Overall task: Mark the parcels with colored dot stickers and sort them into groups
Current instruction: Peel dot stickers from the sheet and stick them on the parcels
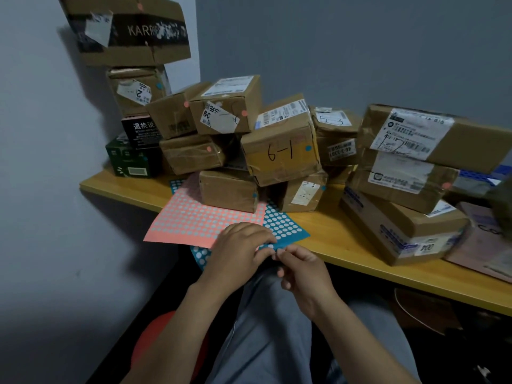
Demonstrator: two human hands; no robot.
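Note:
A pink dot-sticker sheet (199,217) and a blue dot-sticker sheet (285,227) overlap at the front edge of the yellow table (343,242). My left hand (238,250) presses on both sheets, its fingertips on the blue sheet's near edge. My right hand (299,270) pinches that same edge right beside the left fingertips. Cardboard parcels are piled behind: one marked "6-1" (279,153) bears a blue dot, and a small box (224,109) bears a pink dot.
A tall stack of boxes (130,31) leans in the left corner against the wall. More parcels (404,187) are stacked at the right, above a flat box (401,231) near the table edge. A dark green box (133,162) sits far left. My grey-trousered legs are below.

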